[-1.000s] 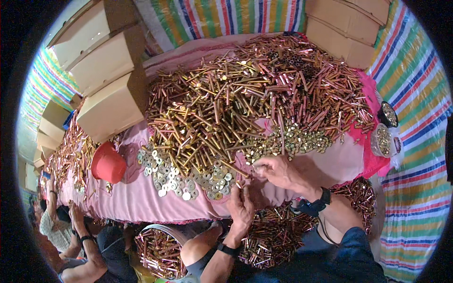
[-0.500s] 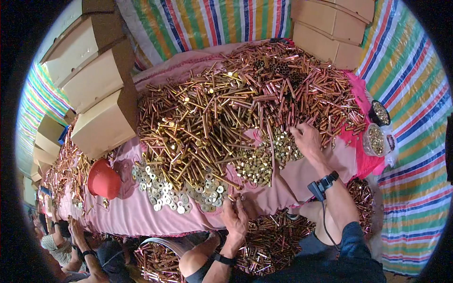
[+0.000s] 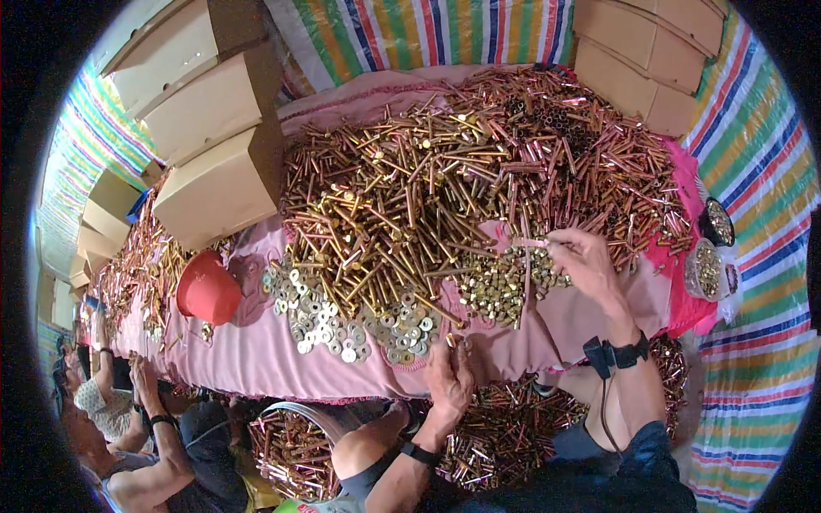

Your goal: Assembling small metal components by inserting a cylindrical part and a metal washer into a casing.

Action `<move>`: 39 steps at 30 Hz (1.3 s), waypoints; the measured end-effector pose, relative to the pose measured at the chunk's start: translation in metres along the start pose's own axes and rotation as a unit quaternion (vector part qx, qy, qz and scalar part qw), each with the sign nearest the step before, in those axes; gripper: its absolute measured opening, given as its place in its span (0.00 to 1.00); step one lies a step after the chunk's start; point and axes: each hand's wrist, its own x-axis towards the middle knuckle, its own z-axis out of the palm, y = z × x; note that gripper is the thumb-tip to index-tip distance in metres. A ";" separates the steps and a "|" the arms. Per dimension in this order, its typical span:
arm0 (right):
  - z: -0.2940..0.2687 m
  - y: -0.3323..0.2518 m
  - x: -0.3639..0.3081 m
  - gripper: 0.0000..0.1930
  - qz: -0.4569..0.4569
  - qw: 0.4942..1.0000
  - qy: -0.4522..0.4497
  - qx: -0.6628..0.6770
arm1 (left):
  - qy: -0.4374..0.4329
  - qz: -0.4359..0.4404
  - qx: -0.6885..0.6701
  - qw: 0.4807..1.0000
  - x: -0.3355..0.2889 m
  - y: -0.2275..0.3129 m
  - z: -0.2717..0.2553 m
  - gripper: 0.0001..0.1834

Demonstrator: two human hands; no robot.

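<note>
My left hand [image 3: 449, 380] is at the near edge of the pink-covered table, fingers closed round a small gold-tipped bolt [image 3: 451, 341]; most of it is hidden. My right hand [image 3: 588, 263] hovers over the right edge of a pile of brassy nuts [image 3: 494, 286], its fingertips pinched on a slim pinkish metal tube [image 3: 528, 243] that points left. Flat washers [image 3: 325, 321] lie spread just beyond and left of my left hand. Behind them rises a heap of long gold bolts [image 3: 385, 231]. Coppery metal tubes [image 3: 599, 162] cover the far right.
A red bowl [image 3: 209, 289] stands left of the washers. Cardboard boxes [image 3: 218, 192] stack at the left, more boxes [image 3: 641, 68] at the back right. Tubs of small parts [image 3: 704, 269] sit at the right edge. Further metal pieces [image 3: 505, 432] lie below the table; another person [image 3: 158, 453] works at the left.
My right hand has lifted off the edge of the tube heap, with the slim tube now at its fingertips. My left hand keeps its grip near the washers. The whole view has shifted.
</note>
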 end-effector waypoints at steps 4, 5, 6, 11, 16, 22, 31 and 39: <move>0.021 -0.040 -0.030 0.11 -0.012 0.988 -0.087 0.128 | 0.023 0.025 0.013 0.999 0.003 0.001 0.005 0.06; 0.029 -0.037 -0.034 0.12 -0.035 0.983 -0.102 0.146 | 0.026 0.025 0.021 0.999 0.003 0.001 0.006 0.06; 0.034 -0.040 -0.038 0.12 -0.036 0.981 -0.118 0.150 | 0.015 0.013 0.025 0.999 0.000 0.000 0.005 0.06; 0.053 -0.063 -0.051 0.09 -0.011 0.967 -0.201 0.155 | 0.025 0.068 0.029 0.997 0.001 -0.003 0.005 0.12; 0.063 -0.067 -0.052 0.11 -0.084 0.970 -0.225 0.043 | -0.014 0.056 0.042 0.997 -0.003 -0.009 0.002 0.20; 0.080 -0.086 -0.063 0.11 -0.290 0.935 -0.161 -0.124 | -0.033 0.115 0.031 0.992 0.000 -0.006 0.000 0.27; 0.086 -0.036 -0.054 0.11 -0.115 0.971 -0.188 -0.090 | 0.008 -0.009 -0.061 0.998 -0.001 0.006 0.003 0.15; 0.093 -0.007 -0.053 0.07 -0.212 0.948 -0.191 -0.143 | 0.033 -0.040 -0.077 0.996 0.000 0.011 -0.002 0.08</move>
